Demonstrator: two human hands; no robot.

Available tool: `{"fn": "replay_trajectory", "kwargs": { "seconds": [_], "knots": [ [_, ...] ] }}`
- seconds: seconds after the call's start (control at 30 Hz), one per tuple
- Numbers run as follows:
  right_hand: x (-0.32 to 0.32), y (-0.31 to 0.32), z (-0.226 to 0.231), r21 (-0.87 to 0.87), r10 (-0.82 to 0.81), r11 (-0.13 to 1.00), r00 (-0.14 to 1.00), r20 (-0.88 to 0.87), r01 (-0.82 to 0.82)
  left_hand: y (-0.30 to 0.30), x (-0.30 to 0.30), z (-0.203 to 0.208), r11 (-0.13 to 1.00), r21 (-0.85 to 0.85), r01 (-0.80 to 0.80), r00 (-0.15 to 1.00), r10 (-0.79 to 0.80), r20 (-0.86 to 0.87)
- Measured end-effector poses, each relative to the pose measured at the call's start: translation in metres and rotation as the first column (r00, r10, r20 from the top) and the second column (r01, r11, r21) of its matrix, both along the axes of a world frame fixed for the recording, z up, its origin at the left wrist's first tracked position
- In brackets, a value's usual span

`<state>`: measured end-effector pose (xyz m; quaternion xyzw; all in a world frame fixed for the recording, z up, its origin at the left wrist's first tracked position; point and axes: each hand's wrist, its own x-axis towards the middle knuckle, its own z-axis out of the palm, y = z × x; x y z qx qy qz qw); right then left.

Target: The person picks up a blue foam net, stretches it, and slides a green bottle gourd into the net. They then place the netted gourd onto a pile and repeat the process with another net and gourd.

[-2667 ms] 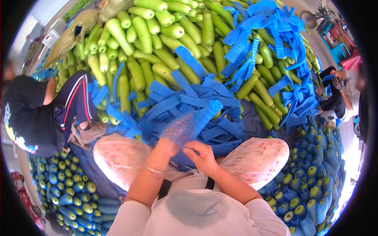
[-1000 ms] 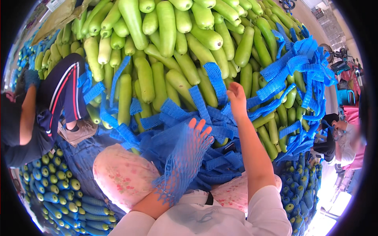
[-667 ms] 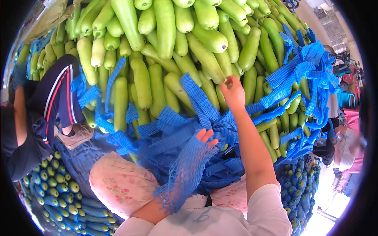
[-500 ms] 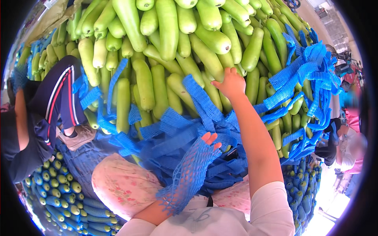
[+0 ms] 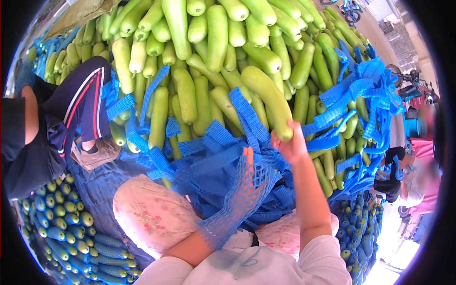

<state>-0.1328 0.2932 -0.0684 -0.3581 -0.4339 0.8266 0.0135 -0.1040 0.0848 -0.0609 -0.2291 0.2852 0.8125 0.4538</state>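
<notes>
A long, pale green bottle gourd (image 5: 270, 97) is gripped near its lower end by my right hand (image 5: 292, 145), and its other end leans up over the heap. My left hand (image 5: 254, 178) is open, its fingers stretched out toward the gourd. Over that hand and forearm is pulled a blue net sleeve (image 5: 221, 218), with the fingertips poking out of it. Between my knees and the heap lie many loose blue net sleeves (image 5: 204, 166). The heap of bottle gourds (image 5: 216, 38) rises in front of me.
At the left sits a person in striped dark trousers (image 5: 88, 102), one hand in blue netting. Netted gourds (image 5: 109, 251) are stacked at the lower left, more netted gourds (image 5: 358, 232) at the lower right. Blue net sleeves (image 5: 368, 90) hang over the heap's right side.
My right hand has drawn a gourd off the heap, down toward me. My netted left hand has turned and its fingers now point up. The view has shifted slightly.
</notes>
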Motion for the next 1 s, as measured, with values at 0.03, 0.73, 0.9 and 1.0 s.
{"fn": "replay_trajectory", "kwargs": {
  "seconds": [0.03,0.73,0.9,1.0],
  "knots": [
    [0.024,-0.016,0.009,-0.055,0.002,0.998,0.999,-0.055,-0.005,-0.002,-0.002,0.009,0.948,-0.316,0.038,0.730,-0.242,-0.639],
    [0.180,-0.182,0.077,0.831,-0.005,0.527,0.979,-0.206,0.177,-0.058,0.081,0.003,0.941,0.285,0.182,0.904,-0.046,-0.424],
    [0.179,-0.140,0.050,0.951,-0.125,0.292,0.990,-0.066,0.101,-0.100,0.118,-0.002,0.931,0.237,0.277,0.940,-0.212,-0.269],
    [0.192,-0.111,0.036,0.939,-0.150,0.339,0.989,-0.014,0.064,-0.118,0.127,-0.004,0.914,0.213,0.345,0.936,-0.319,-0.146]
  ]
}}
